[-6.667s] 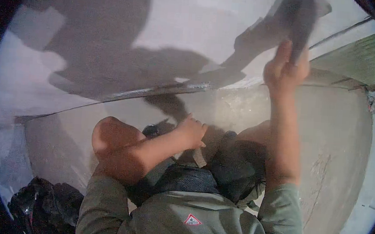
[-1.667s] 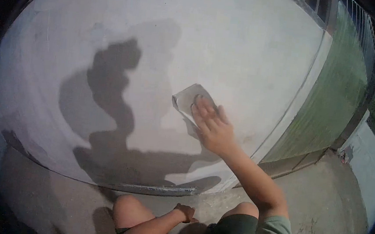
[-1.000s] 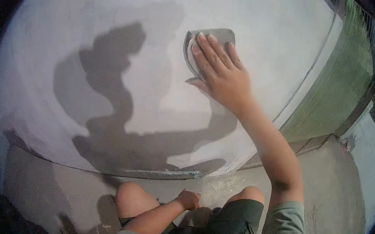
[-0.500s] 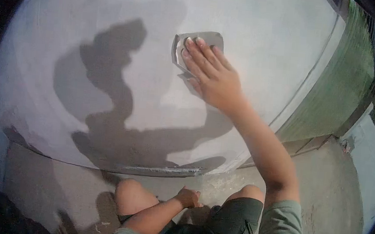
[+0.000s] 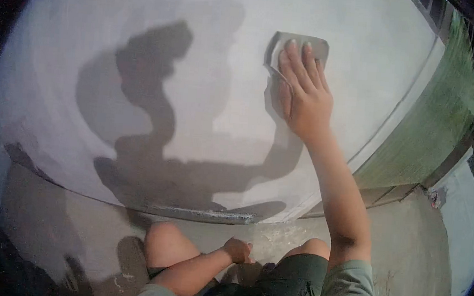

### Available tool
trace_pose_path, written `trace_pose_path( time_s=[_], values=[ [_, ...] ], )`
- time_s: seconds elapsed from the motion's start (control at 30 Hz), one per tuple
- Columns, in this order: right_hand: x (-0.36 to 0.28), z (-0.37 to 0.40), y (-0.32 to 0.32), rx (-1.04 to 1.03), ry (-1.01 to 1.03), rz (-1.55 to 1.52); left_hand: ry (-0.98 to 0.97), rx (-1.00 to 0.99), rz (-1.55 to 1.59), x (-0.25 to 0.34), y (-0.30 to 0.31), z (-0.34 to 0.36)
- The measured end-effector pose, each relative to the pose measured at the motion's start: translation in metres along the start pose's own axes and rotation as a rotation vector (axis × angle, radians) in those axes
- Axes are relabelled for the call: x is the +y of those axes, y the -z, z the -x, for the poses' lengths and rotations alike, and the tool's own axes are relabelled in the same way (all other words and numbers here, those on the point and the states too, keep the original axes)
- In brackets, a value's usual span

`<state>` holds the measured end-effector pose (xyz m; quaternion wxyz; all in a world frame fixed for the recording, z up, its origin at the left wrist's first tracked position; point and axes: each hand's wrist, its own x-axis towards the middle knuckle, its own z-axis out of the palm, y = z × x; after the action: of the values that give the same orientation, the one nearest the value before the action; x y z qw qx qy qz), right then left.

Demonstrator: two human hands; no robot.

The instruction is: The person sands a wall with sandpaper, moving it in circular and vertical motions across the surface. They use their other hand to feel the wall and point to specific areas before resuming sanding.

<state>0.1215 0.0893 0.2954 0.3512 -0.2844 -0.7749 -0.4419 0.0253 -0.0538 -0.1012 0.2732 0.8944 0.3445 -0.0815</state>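
One grey sheet (image 5: 277, 44) high on white wall (image 5: 90, 36), right hand (image 5: 303, 97) flat on it, fingers straight, pressing not pinching, left hand (image 5: 238, 250) curled closed between two knees

The right hand (image 5: 303, 95) lies on a sheet (image 5: 277, 42) pressed against the wall (image 5: 145, 40); a fence panel (image 5: 446, 109) stands right of it. The left hand (image 5: 238, 250) rests well below, between the knees (image 5: 164, 243).

The one view comes from the person's head, tipped forward and down, facing a pale wall (image 5: 61, 50) at close range, within arm's reach. Its bottom edge takes in the floor (image 5: 418, 246) and a bent knee (image 5: 165, 242). The dark rounded rim is probably a fisheye lens.
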Motion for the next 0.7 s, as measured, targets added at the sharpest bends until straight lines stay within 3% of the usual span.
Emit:
trace_pose_path(
  time_s=[0.07, 0.13, 0.2, 0.3, 0.4, 0.47, 0.53, 0.63, 0.7],
  values=[
    [-0.015, 0.011, -0.011, 0.06, -0.095, -0.099, 0.001, -0.01, -0.007, 0.0, 0.003, 0.002],
    [-0.029, 0.03, -0.024, -0.084, 0.216, -0.208, -0.003, -0.022, -0.029, 0.003, 0.011, 0.004],
    [-0.031, 0.034, -0.019, -0.202, 0.227, -0.184, 0.007, -0.132, -0.018, 0.011, 0.02, 0.006],
    [-0.01, 0.022, -0.011, -0.001, -0.077, -0.064, -0.009, -0.069, 0.006, 0.007, 0.01, 0.001],
    [-0.024, 0.029, -0.019, 0.058, -0.163, -0.096, -0.004, -0.082, -0.018, 0.003, 0.009, 0.001],
    [-0.03, 0.049, -0.023, -0.164, 0.164, -0.261, 0.002, -0.115, -0.03, 0.006, 0.011, -0.001],
    [-0.031, 0.052, -0.022, -0.197, 0.215, -0.237, 0.013, -0.143, -0.036, 0.009, 0.015, -0.003],
    [-0.01, 0.03, -0.008, 0.065, -0.118, -0.133, 0.015, -0.142, -0.046, 0.015, 0.02, 0.003],
    [-0.012, 0.031, -0.014, 0.146, -0.172, -0.07, 0.019, -0.131, -0.066, 0.013, 0.02, 0.005]
  ],
)
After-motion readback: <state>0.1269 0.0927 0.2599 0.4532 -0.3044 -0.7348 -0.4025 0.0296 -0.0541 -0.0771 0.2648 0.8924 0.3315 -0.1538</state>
